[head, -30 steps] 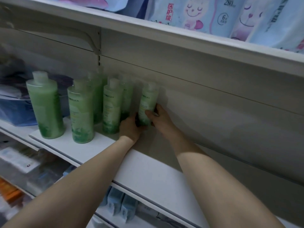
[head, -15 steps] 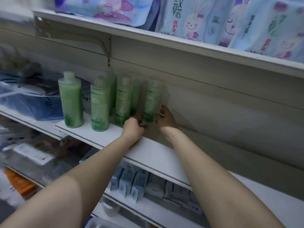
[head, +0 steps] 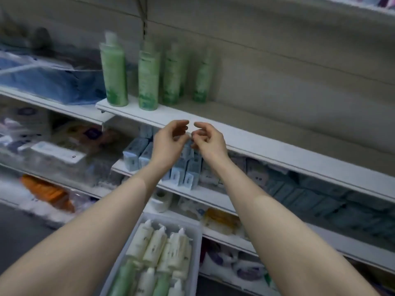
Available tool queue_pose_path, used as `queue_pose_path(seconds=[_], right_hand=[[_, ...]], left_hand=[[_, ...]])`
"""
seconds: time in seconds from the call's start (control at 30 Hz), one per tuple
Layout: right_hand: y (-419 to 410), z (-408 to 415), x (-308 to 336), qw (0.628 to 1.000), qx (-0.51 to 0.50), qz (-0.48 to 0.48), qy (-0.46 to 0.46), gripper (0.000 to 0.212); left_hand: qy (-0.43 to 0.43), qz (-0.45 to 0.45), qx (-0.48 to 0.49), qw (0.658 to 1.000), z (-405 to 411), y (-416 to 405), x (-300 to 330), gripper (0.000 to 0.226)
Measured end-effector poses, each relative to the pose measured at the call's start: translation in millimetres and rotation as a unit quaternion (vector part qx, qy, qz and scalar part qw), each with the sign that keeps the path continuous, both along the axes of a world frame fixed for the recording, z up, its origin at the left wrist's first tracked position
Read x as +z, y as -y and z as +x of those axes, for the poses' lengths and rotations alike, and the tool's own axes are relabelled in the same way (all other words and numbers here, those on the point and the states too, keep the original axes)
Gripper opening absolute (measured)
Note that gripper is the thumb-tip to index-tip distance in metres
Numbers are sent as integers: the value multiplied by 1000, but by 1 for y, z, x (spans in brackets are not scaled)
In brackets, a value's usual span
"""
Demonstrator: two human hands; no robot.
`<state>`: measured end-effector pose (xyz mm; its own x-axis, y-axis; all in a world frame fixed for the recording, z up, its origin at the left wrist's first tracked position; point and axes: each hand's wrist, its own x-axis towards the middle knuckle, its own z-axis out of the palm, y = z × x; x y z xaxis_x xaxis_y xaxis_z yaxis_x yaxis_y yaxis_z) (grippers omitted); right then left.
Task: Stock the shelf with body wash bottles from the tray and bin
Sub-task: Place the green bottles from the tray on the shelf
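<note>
Both hands have drawn back from the green plastic body wash bottles point(head: 147, 79), which stand upright on the white metal shelf point(head: 245, 135). Left hand point(head: 168, 142) and right hand point(head: 209, 142) hover empty before its edge, fingers loosely curled, above a white plastic bin point(head: 196, 238) of lying bottles.

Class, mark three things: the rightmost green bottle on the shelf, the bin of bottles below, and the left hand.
rightmost green bottle point(head: 202, 82), head view, on its body.
bin point(head: 197, 244), head view, on its right rim.
left hand point(head: 168, 142), head view, on its back.

blue boxes point(head: 136, 153) on lower shelf; blue bag point(head: 49, 82) upper left.
</note>
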<state>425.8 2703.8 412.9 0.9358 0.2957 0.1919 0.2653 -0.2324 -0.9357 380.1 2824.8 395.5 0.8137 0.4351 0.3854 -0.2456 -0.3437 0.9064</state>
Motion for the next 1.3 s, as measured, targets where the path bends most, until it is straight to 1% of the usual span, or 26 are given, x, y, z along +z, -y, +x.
queue_pose_path(seconds=[0.1,0.17,0.27,0.37,0.5,0.63,0.7,0.77,0.87,0.93,1.03,1.1,1.2,1.23,1.3], right_hand=[[-7,-29,-29,1000,-8,3,-3,26],[-13,-46,-58,999,1,-7,-31,25],[-24,-72,-108,996,34,-15,-87,26],[-36,-94,-168,984,64,-43,-164,22],[-41,-126,-249,957,98,-82,-260,23],[-38,-153,-324,915,124,-170,-344,29],[-36,-164,-355,893,124,-202,-382,34],[-34,-172,-378,872,129,-228,-414,33],[-35,-180,-404,846,129,-248,-454,36],[-40,-182,-420,831,131,-256,-477,40],[-48,-183,-437,810,147,-263,-504,40],[-55,-183,-445,798,155,-261,-521,38],[-67,-184,-455,790,154,-248,-540,20],[-71,-184,-460,790,154,-246,-540,20],[-77,-186,-469,789,148,-241,-546,34]], left_hand=[[-10,10,11,1000,-30,-8,-35,34],[-36,2,21,999,-49,-15,-64,33],[-93,-42,40,994,-77,-26,-111,33],[-177,-64,57,980,-108,-37,-169,35],[-306,-65,89,946,-159,-45,-246,39],[-437,-39,83,895,-206,-45,-314,48],[-482,-33,81,872,-224,-42,-340,53],[-514,-8,71,855,-237,-38,-361,58],[-542,35,50,838,-249,-32,-388,63],[-554,50,39,830,-253,-28,-404,66],[-563,65,42,823,-257,-25,-419,70],[-552,77,56,828,-260,-24,-426,70],[-528,91,85,840,-261,-24,-429,61],[-524,91,92,842,-260,-26,-430,60],[-523,81,98,843,-257,-32,-434,61]])
